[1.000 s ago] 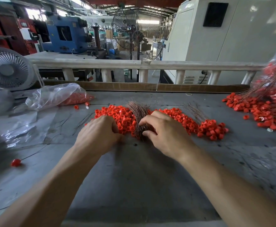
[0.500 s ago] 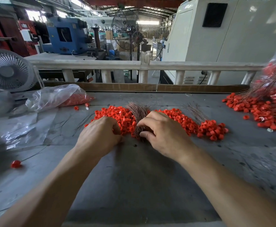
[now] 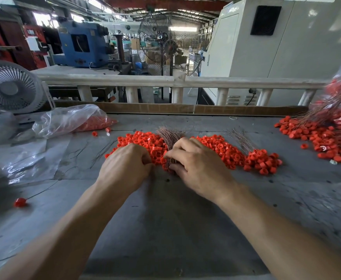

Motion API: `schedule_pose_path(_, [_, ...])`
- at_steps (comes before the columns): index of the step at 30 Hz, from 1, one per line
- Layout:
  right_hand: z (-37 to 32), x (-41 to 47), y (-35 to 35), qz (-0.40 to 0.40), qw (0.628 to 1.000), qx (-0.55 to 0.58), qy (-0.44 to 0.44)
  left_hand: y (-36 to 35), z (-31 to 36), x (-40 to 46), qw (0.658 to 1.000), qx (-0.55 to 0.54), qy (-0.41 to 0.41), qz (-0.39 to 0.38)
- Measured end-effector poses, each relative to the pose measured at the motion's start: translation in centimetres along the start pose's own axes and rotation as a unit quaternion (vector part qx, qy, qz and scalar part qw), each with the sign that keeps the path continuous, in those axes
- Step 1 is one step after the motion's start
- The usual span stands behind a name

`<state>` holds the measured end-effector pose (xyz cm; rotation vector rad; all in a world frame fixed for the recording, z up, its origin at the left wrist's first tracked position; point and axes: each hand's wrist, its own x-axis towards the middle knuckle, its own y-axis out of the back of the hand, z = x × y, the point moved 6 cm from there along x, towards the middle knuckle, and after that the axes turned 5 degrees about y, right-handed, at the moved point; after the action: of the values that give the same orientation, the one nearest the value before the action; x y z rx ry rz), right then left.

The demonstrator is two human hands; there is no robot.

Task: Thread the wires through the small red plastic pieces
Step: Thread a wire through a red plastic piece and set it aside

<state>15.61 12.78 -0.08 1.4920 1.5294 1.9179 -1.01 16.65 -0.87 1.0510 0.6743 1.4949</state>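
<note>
At centre frame, on the grey counter (image 3: 165, 229), your left hand (image 3: 125, 168) and right hand (image 3: 195, 166) meet at the near edge of the red plastic pieces (image 3: 143, 142). Right-hand fingers (image 3: 177, 153) curl over and grip the base of the wire bundle (image 3: 168, 136), whose tips fan toward upper centre. Left-hand fingers are curled down into the red heap; whether they pinch a piece or a single wire cannot be told, as the knuckles cover the tips

Progress, judged: early-to-middle. Done work seems to be the pile at right edge (image 3: 327, 134), red pieces with wires trailing out, and one threaded piece with its wire at lower left (image 3: 20, 202). Left to do: the large loose heap across centre, a second small wire bunch (image 3: 242, 140) right of centre, and a clear bag of pieces (image 3: 74, 120) at left

Hidden or unclear: the threading point itself; holes in the pieces too small to resolve; right pile cut off by frame edge and blurred
</note>
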Motion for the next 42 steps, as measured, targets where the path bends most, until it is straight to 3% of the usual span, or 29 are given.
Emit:
schedule_pose_path(13, [-1.0, 0.0, -0.7, -0.032, 0.999, -0.033, 0.027, 0.7, 0.6, -0.2, 0.998, -0.050, 0.001, 0.040])
schedule_pose_path(22, [-1.8, 0.2, -0.3, 0.010, 0.998, -0.021, 0.053, 0.5, 0.1, 0.2, 0.995, -0.087, 0.007, 0.044])
schedule_pose_path(29, [-2.0, 0.1, -0.1, -0.019, 0.999, 0.034, 0.035, 0.5, 0.0, 0.3, 0.993, -0.112, 0.014, 0.047])
schedule_pose_path(34, [-0.8, 0.2, 0.3, 0.007, 1.000, 0.026, -0.001, 0.5, 0.0, 0.4, 0.991, -0.129, 0.016, 0.040])
schedule_pose_path(39, [0.5, 0.0, -0.1, -0.057, 0.998, -0.014, -0.014, 0.4, 0.0, 0.4, 0.990, -0.139, 0.021, 0.029])
schedule_pose_path(42, [0.3, 0.0, 0.0, -0.052, 0.999, -0.009, -0.011, 0.4, 0.1, 0.3, 0.990, -0.134, 0.019, 0.028])
